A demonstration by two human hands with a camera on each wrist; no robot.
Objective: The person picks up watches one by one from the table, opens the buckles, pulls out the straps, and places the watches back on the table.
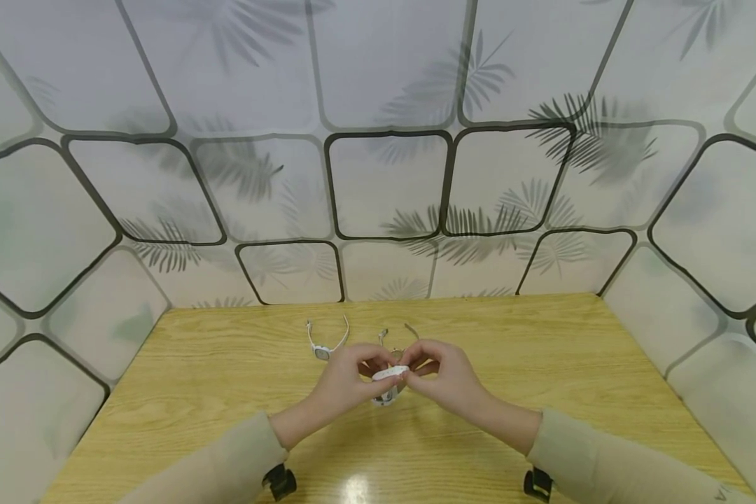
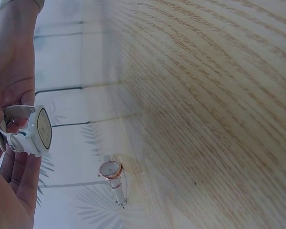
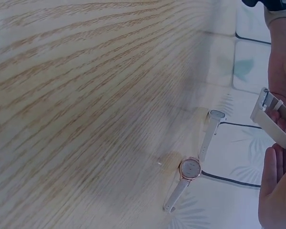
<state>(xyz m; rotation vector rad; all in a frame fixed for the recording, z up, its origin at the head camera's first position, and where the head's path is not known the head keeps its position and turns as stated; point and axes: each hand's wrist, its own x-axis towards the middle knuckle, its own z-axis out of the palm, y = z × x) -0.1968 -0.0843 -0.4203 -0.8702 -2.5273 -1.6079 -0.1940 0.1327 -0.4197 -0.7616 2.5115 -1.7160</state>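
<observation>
A white wristwatch (image 2: 44,128) with a round pale dial is held up between both hands, above the tabletop. Its strap (image 1: 390,372) is bent round into a loop, and the dial side hangs lower, facing away from the fingers. My left hand (image 1: 345,378) pinches the strap from the left with thumb and fingers. From the right, my right hand (image 1: 449,376) pinches the strap's end, its fingertips meeting the left ones. The left wrist view shows the buckle part (image 2: 14,142) among the fingers. Fingers partly hide the strap.
Beyond the hands a rose-gold-rimmed watch (image 3: 190,169) with a pale strap lies on the wooden table (image 1: 227,371), partly covered by the hands in the head view. Left of it lies another white-strapped watch (image 1: 322,353). A patterned wall covering (image 1: 387,189) rises behind the table.
</observation>
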